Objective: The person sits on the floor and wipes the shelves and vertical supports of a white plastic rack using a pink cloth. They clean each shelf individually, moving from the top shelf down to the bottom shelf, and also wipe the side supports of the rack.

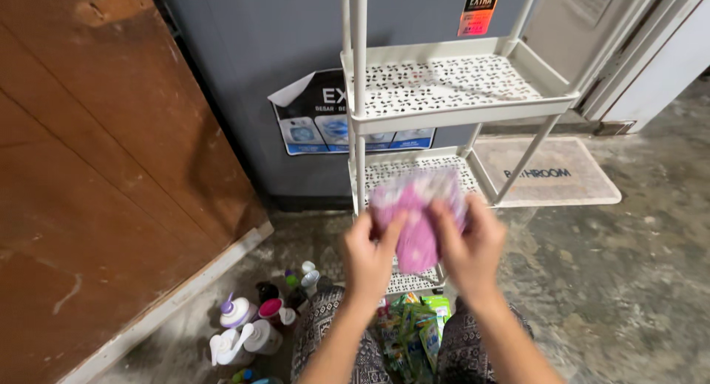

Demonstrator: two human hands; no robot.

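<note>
Head view | pink cloth (418,214) pinched between fingers of left hand (367,254) and right hand (470,247)

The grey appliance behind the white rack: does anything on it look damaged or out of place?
Yes. The sticker on the grey appliance is peeling: its upper left corner curls away from the surface. Nothing else there looks damaged.

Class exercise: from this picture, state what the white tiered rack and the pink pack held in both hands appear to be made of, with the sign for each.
White tiered rack: probably moulded plastic, perhaps painted metal; matt, with patterned perforated shelves. Pink pack: seemingly soft plastic film, slightly glossy and crumpled, though blurred, held between the left hand and right hand.
</note>
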